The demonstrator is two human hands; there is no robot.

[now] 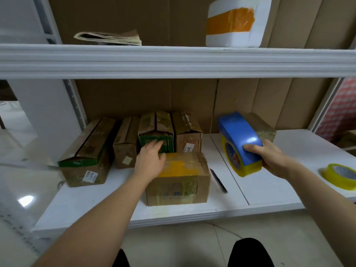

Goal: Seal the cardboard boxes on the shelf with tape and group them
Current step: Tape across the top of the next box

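A small cardboard box (181, 182) with yellow tape across its top sits at the front of the white shelf (269, 191). My left hand (151, 158) lies on the box's top left corner, fingers spread and relaxed. Behind it stand several taped cardboard boxes (123, 143) in a row against the back. My right hand (269, 157) grips a blue tape dispenser (238, 139) loaded with a yellow roll, held above the shelf to the right of the front box. Another cardboard box (262, 126) shows partly behind the dispenser.
A spare yellow tape roll (341, 175) lies at the shelf's right end. A dark pen (218, 181) lies just right of the front box. The upper shelf holds a white foam box (237, 22) with orange tape and folded papers (109, 38). Brown cardboard lines the back.
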